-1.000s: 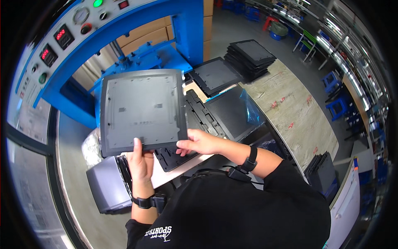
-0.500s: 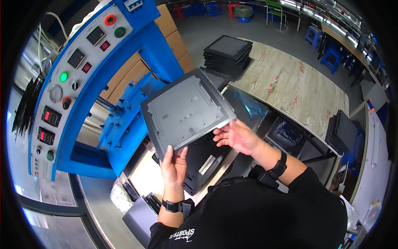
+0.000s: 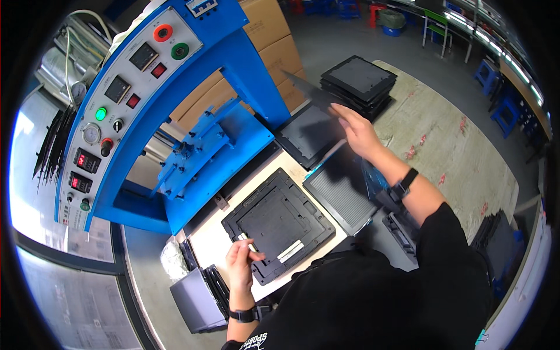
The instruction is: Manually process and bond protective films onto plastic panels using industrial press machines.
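Note:
In my right hand (image 3: 359, 133) is a thin dark grey laptop bottom cover (image 3: 312, 92), gripped at its near edge and tilted steeply. It is over a dark panel (image 3: 309, 131) at the far end of the bench, short of a stack of similar covers (image 3: 359, 77). My left hand (image 3: 239, 263) hovers at the near left corner of a black rectangular fixture (image 3: 271, 224), its fingers loosely curled and apart with nothing visible between them. Recessed steps and pale strips (image 3: 290, 251) show on the fixture, which lies on the light board (image 3: 209, 242).
A blue press machine (image 3: 216, 151) with a control panel stands on the left. Right of the fixture lies a dark grilled panel (image 3: 344, 195). A marble-patterned table (image 3: 431, 134) extends at the right. More panels (image 3: 201, 297) stand near my left forearm; cardboard boxes (image 3: 277, 58) are stacked behind the press.
The laptop bottom cover has left my left hand and swung away to the far side in my right. My left hand has dropped beside the fixture, now uncovered.

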The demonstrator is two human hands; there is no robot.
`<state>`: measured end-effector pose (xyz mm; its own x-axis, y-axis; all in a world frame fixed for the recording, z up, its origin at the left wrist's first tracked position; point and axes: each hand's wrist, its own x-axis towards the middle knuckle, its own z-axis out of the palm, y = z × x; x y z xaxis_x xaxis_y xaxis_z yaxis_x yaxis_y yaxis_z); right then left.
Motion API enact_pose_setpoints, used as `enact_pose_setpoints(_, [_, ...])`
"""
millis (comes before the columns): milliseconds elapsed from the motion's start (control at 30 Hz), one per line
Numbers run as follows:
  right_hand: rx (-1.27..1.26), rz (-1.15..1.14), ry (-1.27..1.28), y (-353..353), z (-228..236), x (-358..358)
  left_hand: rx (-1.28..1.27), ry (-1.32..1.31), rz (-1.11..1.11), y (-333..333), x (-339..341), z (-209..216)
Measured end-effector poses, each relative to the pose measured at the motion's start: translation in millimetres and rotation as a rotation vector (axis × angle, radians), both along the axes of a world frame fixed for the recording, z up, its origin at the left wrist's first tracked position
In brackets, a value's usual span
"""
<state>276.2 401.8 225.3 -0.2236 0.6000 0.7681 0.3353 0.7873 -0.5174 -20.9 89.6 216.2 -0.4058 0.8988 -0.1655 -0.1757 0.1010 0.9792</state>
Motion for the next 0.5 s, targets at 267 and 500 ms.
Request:
enact_pose_setpoints(267, [0.236, 0.065, -0.822, 88, -75, -25, -0.024, 0.03, 0.431, -51, 11, -6])
enact_pose_setpoints(500, [0.142, 0.136, -0.885, 99, -110, -47, -0.092, 0.031, 0.609, -96, 26, -21])
